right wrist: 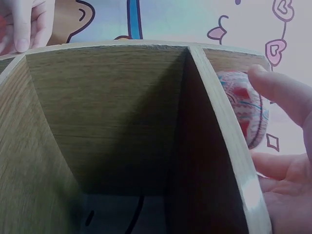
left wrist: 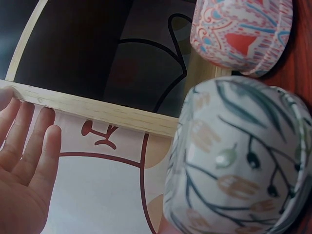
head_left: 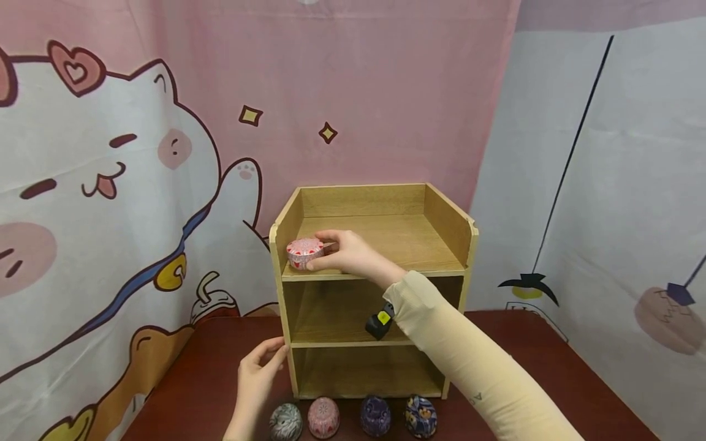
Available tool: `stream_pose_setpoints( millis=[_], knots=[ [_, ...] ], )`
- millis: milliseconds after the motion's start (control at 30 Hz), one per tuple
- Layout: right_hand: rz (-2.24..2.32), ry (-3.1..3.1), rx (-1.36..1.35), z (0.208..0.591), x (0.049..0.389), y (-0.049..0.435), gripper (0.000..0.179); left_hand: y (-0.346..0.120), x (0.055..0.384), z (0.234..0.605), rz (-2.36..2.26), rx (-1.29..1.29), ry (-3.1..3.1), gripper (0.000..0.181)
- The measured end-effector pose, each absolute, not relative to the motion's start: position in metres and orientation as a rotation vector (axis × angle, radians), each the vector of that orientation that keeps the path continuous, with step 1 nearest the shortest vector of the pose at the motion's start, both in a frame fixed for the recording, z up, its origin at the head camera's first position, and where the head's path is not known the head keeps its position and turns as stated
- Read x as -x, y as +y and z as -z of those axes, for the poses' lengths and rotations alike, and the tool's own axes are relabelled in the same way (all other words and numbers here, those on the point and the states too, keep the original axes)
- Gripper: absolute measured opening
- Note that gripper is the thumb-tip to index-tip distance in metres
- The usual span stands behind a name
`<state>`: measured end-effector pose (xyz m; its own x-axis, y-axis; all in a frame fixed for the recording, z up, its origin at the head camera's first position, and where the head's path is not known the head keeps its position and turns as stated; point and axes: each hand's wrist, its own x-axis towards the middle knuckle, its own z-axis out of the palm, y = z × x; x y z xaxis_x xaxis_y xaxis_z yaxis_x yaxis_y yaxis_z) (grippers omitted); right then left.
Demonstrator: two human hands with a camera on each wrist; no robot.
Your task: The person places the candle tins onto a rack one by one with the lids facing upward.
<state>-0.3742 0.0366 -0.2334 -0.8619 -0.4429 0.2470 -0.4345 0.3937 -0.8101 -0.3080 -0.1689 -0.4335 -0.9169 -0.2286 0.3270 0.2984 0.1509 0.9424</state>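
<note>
A pink round tin (head_left: 305,252) with red hearts is at the left end of the wooden shelf's (head_left: 380,272) top level. My right hand (head_left: 347,251) holds it between thumb and fingers; in the right wrist view the thumb (right wrist: 278,92) lies against its side. Lower down, my left hand (head_left: 259,367) touches the shelf's left side panel. Its fingers (left wrist: 43,126) look fairly straight along the panel's edge in the left wrist view. In front of the shelf stand a white-and-green patterned tin (head_left: 286,421) and another pink tin (head_left: 323,418).
A purple tin (head_left: 375,416) and a dark blue floral tin (head_left: 421,416) continue the row on the dark red table (head_left: 193,380). A cartoon-printed cloth (head_left: 375,92) hangs behind. Raised sides and a back wall border the shelf's top level.
</note>
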Motion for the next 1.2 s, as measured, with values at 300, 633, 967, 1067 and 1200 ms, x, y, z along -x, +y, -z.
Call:
stream_pose_setpoints(
  millis=[300, 633, 967, 1067, 1200],
  knots=[
    [1.470, 2.678, 0.808, 0.238, 0.365, 0.060, 0.070, -0.170, 0.306, 0.437, 1.829, 0.049, -2.033, 0.016],
    [1.592, 2.691, 0.919, 0.253, 0.326, 0.115, 0.065, -0.169, 0.305, 0.440, 1.816, 0.067, -2.042, 0.016],
    [1.906, 2.581, 1.276, 0.316, 0.290, 0.168, 0.042, -0.168, 0.304, 0.437, 1.796, 0.079, -2.054, 0.016],
    [1.913, 2.581, 1.260, 0.342, 0.284, 0.179, 0.037, -0.169, 0.306, 0.438, 1.797, 0.085, -2.044, 0.016],
    [1.925, 2.552, 1.157, 0.374, 0.280, 0.190, 0.037, -0.174, 0.318, 0.450, 1.802, 0.062, -2.044, 0.019]
  ],
)
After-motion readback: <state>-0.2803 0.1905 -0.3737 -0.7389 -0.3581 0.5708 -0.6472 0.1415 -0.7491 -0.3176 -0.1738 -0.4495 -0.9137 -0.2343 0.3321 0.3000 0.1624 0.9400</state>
